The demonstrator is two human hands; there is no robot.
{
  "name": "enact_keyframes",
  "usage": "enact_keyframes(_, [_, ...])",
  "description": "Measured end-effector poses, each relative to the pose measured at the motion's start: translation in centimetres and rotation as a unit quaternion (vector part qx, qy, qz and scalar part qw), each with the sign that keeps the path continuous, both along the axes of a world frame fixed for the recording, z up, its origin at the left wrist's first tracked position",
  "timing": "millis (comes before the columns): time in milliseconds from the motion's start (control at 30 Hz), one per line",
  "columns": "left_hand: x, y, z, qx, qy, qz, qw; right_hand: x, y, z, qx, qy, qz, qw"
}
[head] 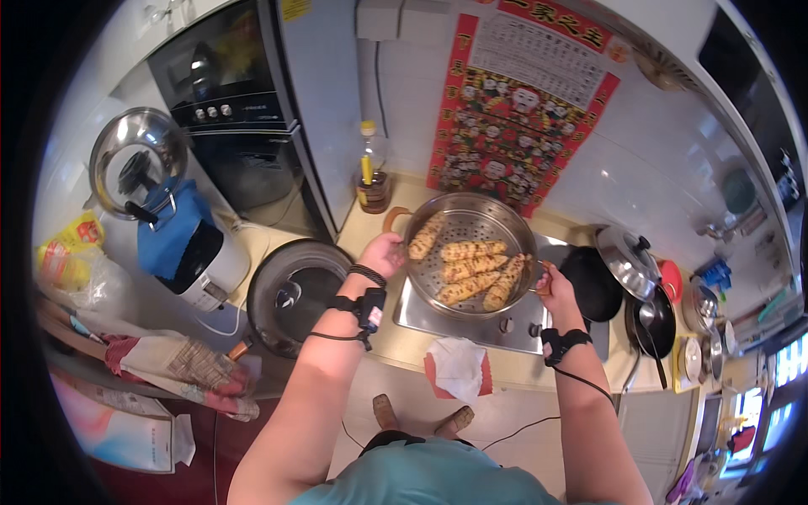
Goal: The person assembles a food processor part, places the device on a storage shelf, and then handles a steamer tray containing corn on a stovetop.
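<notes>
A round stainless-steel steamer tray (470, 224) with a perforated bottom is between my hands, over the left part of the gas hob (454, 322). Several corn cobs (475, 267) with brown patches lie in it, one apart at the left and the others grouped to the right. My left hand (383, 255) grips its left side at the lower end of a curved brown handle (396, 218). On the opposite side, my right hand (558, 289) grasps the other brown handle (544, 278). Whether the steamer rests on a burner or hangs above it, I cannot tell.
A large dark pan (300, 297) stands left. Right of the steamer are a black pan (590, 284), a steel lid (628, 262) and a wok with a ladle (653, 322). An oil bottle (374, 177) stands behind. A white cloth (457, 369) hangs at the counter's front edge.
</notes>
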State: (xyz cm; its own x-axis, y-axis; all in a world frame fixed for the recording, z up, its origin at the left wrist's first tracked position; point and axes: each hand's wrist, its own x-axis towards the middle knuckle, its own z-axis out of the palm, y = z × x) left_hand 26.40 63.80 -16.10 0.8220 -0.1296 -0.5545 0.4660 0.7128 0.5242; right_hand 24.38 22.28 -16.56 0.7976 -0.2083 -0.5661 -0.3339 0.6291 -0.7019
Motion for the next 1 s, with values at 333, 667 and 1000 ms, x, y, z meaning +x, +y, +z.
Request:
enact_keyframes(333, [-1.2, -0.6, -1.4, 0.06, -0.016, 0.035, 0.997, 2.2, -2.3, -4.1, 0.001, -0.015, -0.01, 1.0])
enact_keyframes(667, [-26.8, 21.8, 0.2, 0.841, 0.113, 0.005, 0.529, -7.4, 1.9, 3.8, -0.454, -0.18, -0.03, 0.872])
enact_keyframes(1000, [-29.5, 27.8, -3.0, 0.863, 0.215, -0.154, 0.43, -21.1, 1.9, 0.2, -0.608, -0.146, -0.027, 0.78])
